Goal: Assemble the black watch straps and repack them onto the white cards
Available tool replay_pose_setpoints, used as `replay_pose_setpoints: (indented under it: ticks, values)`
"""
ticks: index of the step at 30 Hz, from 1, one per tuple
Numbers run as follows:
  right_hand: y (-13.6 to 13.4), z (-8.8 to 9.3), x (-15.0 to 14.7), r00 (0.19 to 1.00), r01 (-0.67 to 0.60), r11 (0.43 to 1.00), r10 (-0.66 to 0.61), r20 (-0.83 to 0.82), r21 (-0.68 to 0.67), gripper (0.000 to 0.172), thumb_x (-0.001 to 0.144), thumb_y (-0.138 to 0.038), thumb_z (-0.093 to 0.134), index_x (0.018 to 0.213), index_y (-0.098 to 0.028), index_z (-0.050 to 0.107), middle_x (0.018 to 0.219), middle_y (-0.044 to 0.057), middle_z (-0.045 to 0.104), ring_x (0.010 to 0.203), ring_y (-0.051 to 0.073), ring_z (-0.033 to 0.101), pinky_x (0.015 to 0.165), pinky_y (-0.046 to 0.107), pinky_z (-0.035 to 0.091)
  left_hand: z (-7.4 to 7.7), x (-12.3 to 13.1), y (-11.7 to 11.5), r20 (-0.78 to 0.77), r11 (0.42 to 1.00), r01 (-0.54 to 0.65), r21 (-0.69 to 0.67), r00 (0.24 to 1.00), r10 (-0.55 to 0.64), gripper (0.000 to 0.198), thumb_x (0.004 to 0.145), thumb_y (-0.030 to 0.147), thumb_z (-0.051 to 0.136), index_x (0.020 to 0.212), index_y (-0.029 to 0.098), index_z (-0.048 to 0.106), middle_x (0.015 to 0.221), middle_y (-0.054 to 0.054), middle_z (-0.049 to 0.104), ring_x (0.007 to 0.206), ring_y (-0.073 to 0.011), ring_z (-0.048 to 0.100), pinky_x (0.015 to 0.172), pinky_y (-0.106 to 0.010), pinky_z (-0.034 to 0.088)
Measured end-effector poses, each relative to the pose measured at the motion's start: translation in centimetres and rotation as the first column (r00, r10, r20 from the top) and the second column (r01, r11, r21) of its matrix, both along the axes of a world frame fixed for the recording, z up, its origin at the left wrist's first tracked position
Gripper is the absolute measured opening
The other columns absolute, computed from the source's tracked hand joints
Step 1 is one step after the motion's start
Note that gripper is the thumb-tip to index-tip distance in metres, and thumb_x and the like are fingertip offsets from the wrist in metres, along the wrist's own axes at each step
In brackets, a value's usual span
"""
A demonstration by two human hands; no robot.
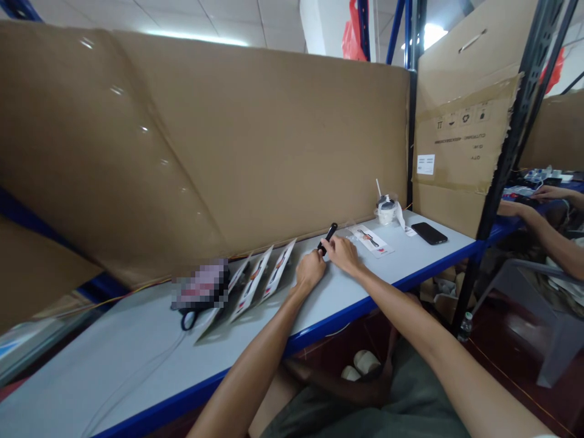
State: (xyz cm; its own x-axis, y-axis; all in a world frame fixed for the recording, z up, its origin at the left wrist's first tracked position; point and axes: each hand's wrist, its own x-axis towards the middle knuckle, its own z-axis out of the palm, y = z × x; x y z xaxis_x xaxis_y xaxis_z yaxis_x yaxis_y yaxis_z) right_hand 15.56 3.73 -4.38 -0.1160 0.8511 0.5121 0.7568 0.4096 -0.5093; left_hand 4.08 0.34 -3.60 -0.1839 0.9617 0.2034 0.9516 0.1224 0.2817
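Observation:
Over the white tabletop, a slim black stick-like object (331, 230) with a rounded end stands tilted up from my hands; its lower part is hidden, so I cannot tell its exact kind. My left hand (311, 268) is closed round its lower part. From the other side, my right hand (343, 253) grips it with thumb and fingers, close against the left. Right of my hands lies a printed white card (370, 239) showing a dark tool, with clear plastic by it. Several similar cards (253, 283) lean in a row to the left.
A dark pouch (203, 289), partly blurred, sits left of the cards. At the back right are a cup with a straw (386, 210) and a black phone (429, 233). Cardboard (283, 146) walls the table's back. Another person's arm (542, 222) shows beyond the right post.

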Motion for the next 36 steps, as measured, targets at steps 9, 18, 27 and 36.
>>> replay_pose_setpoints:
  ticks: [9,18,27,36]
  values:
    - [0.6,-0.8,-0.5,0.997,-0.003,0.999,0.007,0.080,-0.042,0.038,0.102,-0.048,0.043,0.101,-0.022,0.071,0.095,0.009,0.077,0.086,0.021,0.071,0.068,0.026,0.042,0.0,0.0,-0.3,-0.025,0.999,0.045,0.011,0.999,-0.044,0.048,0.101,0.037,0.029,0.118,0.015,0.068,0.113,-0.023,0.072,0.108,-0.0344,0.069,0.081,-0.038,0.052]
    - [-0.2,-0.4,-0.1,0.991,-0.048,0.998,0.044,0.128,0.029,0.028,0.103,-0.042,0.045,0.112,-0.023,0.064,0.100,0.008,0.076,0.087,0.020,0.070,0.072,0.026,0.042,-0.1,0.0,-0.2,-0.004,0.999,0.042,0.024,0.999,-0.041,0.047,0.101,0.037,0.029,0.117,0.016,0.069,0.111,-0.022,0.073,0.108,-0.0355,0.069,0.081,-0.040,0.052]
    - [-0.1,-0.2,-0.1,0.998,-0.036,0.999,0.036,0.046,0.006,0.023,0.104,-0.035,0.043,0.116,-0.025,0.060,0.097,0.005,0.075,0.086,0.019,0.069,0.070,0.025,0.040,0.0,0.1,-0.3,0.000,0.999,0.046,0.029,0.999,-0.046,0.047,0.101,0.034,0.029,0.116,0.015,0.069,0.110,-0.023,0.073,0.106,-0.0337,0.070,0.081,-0.039,0.052]
    - [-0.5,0.0,0.0,0.979,-0.190,0.975,0.197,-0.054,0.118,0.013,0.097,-0.026,0.053,0.104,-0.024,0.063,0.100,0.001,0.074,0.091,0.016,0.067,0.079,0.023,0.044,0.2,-0.1,-0.2,0.035,1.000,0.029,0.010,0.999,-0.030,0.048,0.100,0.035,0.029,0.116,0.017,0.070,0.113,-0.022,0.073,0.109,-0.0348,0.069,0.081,-0.039,0.052]
